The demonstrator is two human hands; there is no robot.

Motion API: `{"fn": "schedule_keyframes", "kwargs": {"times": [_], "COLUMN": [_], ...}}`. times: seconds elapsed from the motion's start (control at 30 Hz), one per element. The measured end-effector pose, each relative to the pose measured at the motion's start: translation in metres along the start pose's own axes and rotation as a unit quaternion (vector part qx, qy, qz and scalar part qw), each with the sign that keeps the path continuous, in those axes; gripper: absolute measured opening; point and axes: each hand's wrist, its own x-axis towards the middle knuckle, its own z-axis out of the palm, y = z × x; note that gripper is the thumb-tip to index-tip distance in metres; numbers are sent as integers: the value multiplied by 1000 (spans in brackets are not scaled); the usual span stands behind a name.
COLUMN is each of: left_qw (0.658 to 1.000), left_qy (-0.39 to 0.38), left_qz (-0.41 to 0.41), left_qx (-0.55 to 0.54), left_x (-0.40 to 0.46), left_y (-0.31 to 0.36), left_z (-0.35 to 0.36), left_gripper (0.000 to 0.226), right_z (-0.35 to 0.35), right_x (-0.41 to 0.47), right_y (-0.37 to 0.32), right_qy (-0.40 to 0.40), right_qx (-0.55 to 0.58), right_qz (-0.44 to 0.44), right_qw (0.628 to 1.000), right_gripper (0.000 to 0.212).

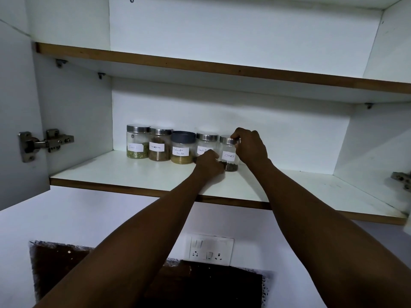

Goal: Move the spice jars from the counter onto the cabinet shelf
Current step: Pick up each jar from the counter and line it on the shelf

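Several labelled glass spice jars stand in a row at the back of the lower cabinet shelf (124, 174). From the left they are the fennel jar (137, 142), the cinnamon jar (159, 145), the grey-lidded coriander powder jar (182, 148) and the black pepper jar (205, 143). The cloves jar (229, 154) ends the row on the right. My right hand (251, 147) grips the cloves jar's steel lid from the right side. My left hand (209, 163) holds the base of that jar from the left and hides the foot of the black pepper jar.
An upper shelf (200, 63) lies bare above. Door hinges sit on the left door (44, 143) and at the right edge (402, 178). A wall socket plate (210, 248) and a dark opening (200, 285) lie below the cabinet.
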Motion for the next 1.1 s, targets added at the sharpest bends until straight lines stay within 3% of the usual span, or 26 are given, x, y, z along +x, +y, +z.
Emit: {"fn": "schedule_keyframes", "kwargs": {"times": [0.23,1.03,1.1], "left_qw": [1000,997,996], "left_qy": [-20,-10,2], "left_qz": [17,66,72], "left_qx": [-3,49,53], "left_x": [4,-8,-7], "left_y": [-5,-3,-2], "left_z": [6,6,7], "left_gripper": [66,29,31], "right_z": [11,33,30], "right_x": [8,-18,-19], "right_y": [3,-2,-2], "right_qy": [7,18,11], "right_qx": [-9,0,-4], "right_qz": [4,23,13], "right_qw": [1000,1000,1000], "right_gripper": [37,51,65]}}
